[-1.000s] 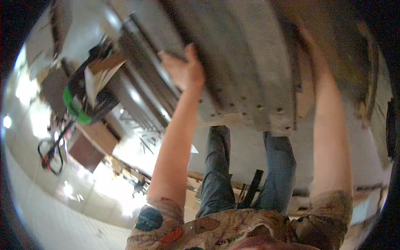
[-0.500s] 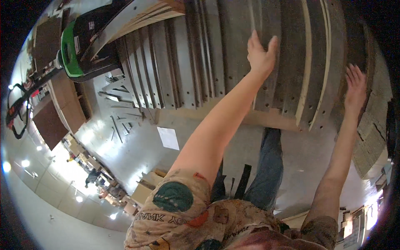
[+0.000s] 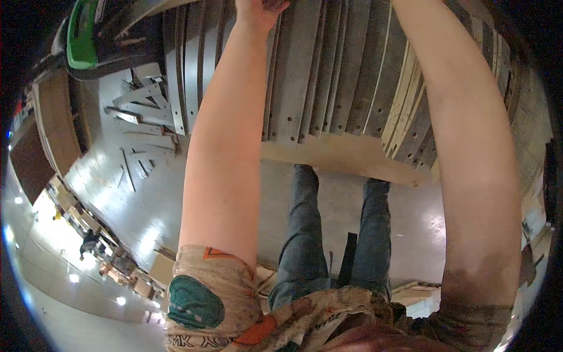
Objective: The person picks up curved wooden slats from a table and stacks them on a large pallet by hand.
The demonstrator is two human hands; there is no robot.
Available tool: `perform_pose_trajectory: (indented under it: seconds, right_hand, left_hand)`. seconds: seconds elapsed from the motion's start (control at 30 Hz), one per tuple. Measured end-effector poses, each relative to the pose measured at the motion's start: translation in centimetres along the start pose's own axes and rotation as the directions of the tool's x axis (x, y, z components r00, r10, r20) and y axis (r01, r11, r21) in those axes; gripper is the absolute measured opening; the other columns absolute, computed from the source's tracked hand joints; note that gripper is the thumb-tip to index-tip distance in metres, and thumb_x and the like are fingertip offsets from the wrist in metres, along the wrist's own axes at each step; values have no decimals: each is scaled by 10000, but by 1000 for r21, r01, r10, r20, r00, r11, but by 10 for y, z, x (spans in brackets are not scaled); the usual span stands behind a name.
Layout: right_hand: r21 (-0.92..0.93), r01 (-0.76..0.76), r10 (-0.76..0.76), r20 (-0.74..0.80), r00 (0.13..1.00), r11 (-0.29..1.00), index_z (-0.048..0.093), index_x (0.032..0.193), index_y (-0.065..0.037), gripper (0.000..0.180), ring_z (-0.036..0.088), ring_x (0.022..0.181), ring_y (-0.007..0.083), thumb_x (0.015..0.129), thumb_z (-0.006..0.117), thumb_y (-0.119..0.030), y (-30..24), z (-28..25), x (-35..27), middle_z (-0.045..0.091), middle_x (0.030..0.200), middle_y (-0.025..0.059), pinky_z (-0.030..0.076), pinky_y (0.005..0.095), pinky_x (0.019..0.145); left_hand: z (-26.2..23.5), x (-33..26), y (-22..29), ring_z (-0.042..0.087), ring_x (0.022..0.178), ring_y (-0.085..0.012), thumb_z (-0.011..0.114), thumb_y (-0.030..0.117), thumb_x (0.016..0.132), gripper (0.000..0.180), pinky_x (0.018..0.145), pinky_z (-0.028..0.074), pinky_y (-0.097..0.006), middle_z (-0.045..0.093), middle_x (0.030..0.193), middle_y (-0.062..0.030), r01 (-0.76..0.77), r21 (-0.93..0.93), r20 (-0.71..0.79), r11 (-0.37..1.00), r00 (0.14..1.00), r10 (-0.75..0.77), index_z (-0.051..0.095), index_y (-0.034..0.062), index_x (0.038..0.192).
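Long dark strips (image 3: 296, 76) with small holes at their near ends lie side by side across the upper middle. Several pale-edged strips (image 3: 404, 105) are among them further right. My left hand (image 3: 261, 13) reaches over the strips at the top edge. Only its wrist and part of the hand show, and its fingers are cut off or in shadow, so its grip is unclear. My right forearm (image 3: 469, 105) stretches up over the right side of the strips. The right hand lies beyond the top of the picture.
A pale brown board (image 3: 328, 154) shows under the strips' near ends. Loose metal pieces (image 3: 143, 111) are scattered on the shiny floor to the left. A green and black machine (image 3: 85, 44) stands at upper left, with brown boards (image 3: 56, 120) below it.
Both arms have reached further forward, taking the right hand out of view and the left to the top edge. The right arm has swung inward. My view has shifted over the strips.
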State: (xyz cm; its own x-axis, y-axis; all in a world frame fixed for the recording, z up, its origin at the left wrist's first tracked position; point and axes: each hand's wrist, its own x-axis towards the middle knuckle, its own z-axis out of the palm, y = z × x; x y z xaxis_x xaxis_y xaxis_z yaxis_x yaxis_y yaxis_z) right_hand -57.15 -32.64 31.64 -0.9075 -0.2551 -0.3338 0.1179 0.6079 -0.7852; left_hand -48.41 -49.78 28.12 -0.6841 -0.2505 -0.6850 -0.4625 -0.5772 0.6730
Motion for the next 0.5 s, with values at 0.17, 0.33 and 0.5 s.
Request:
perform_pose_trajectory:
  seconds: [0.17, 0.33, 0.5]
  right_hand:
    - [260, -153, 134, 91, 987, 953, 502, 1174, -6, 530, 508, 1061, 249, 903, 402, -450, 7, 8, -42, 523, 1193, 128, 409, 382, 885]
    - [-10, 42, -37, 300, 953, 999, 462, 1219, -3, 600, 516, 1068, 214, 843, 510, -467, 43, 54, -88, 550, 1161, 109, 404, 312, 895]
    - [156, -91, -6, 533, 846, 984, 374, 1293, 23, 895, 460, 1127, 242, 683, 640, -574, 12, 47, -154, 490, 1200, 197, 379, 312, 923]
  left_hand:
    - [9, 14, -10, 530, 878, -255, 441, 757, 703, 852, 724, 461, -376, 521, 1080, -134, -52, -34, 270, 998, 961, 59, 448, 92, 1236]
    - [-24, -28, -31, 551, 882, -207, 534, 506, 805, 524, 682, 479, -393, 581, 973, -89, -49, -151, -13, 987, 999, 47, 553, 39, 1042]
    - [-66, -105, -63, 558, 914, -260, 524, 370, 780, 380, 809, 447, -415, 590, 983, -78, -34, -302, 135, 953, 988, 78, 554, 86, 1030]
